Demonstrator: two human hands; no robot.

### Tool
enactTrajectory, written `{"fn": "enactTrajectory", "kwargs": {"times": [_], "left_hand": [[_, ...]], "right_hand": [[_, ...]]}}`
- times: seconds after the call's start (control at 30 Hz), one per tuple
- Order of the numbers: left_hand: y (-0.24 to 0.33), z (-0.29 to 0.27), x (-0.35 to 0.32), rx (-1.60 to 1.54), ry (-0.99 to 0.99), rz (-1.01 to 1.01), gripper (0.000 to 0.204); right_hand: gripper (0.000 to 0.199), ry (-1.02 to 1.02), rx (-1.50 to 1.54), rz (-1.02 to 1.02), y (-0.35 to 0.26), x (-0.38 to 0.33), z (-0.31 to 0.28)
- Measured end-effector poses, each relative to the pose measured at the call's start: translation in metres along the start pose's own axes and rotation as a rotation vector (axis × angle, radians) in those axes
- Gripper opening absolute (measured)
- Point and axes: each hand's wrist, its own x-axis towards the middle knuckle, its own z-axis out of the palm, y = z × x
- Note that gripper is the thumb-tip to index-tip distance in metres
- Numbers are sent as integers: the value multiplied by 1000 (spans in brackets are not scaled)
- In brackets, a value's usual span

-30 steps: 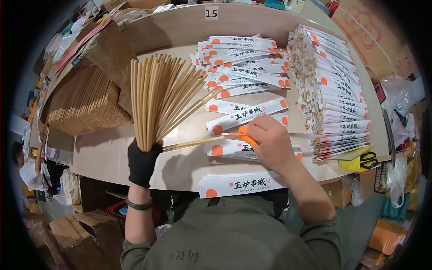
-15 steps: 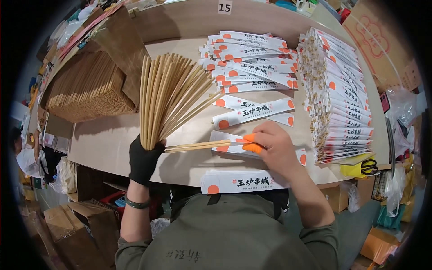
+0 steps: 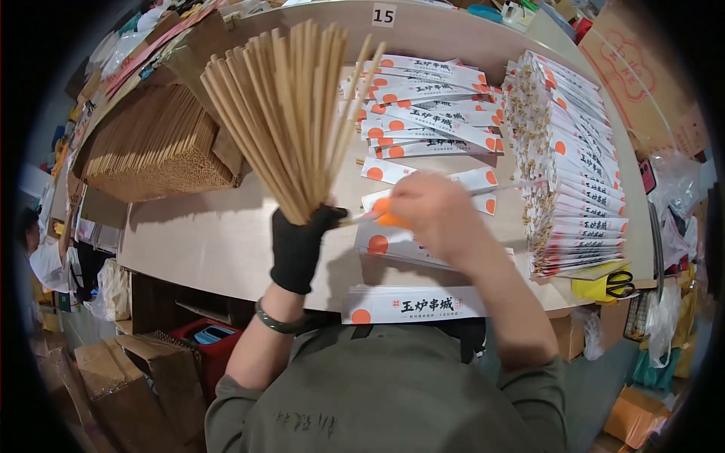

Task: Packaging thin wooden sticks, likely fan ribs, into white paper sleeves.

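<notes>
A pale, curved wooden-toned table (image 3: 189,234) spans the view, its edges bent by the lens. At its right side lies a tall heap of white paper packets with red dots (image 3: 578,151), stick ends showing along their left side. On the left, an open brown cardboard carton (image 3: 195,64) holds tightly packed sticks. Over the table's middle rises a fanned bundle of tan wooden chopsticks (image 3: 294,113), its long axis running from the person's left hand (image 3: 297,253) up toward the far edge, most tips leaning left, a few splayed right; it covers the left ends of some white packets (image 3: 434,106) behind. The black-gloved left hand is clamped around the bundle's lower ends, hiding much of them. Near the table's front edge, a neat stack of flat white paper sleeves (image 3: 415,306) lies crosswise. The right hand (image 3: 434,219), just beside the left, is blurred, its bent fingers, with orange finger covers (image 3: 393,215), pinching a slim pale strip (image 3: 521,185). The strip runs crosswise, its middle hidden by the hand and its details smeared.
</notes>
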Motion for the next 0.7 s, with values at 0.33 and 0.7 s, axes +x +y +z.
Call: {"fn": "enactTrajectory", "kwargs": {"times": [0.33,0.7], "left_hand": [[-31,-1,19,-144,200,67,18],[-49,-38,-8,73,244,-172,8]], "right_hand": [[22,48,-6,25,13,-3,40],[20,-129,-3,58,-28,-86,50]]}}
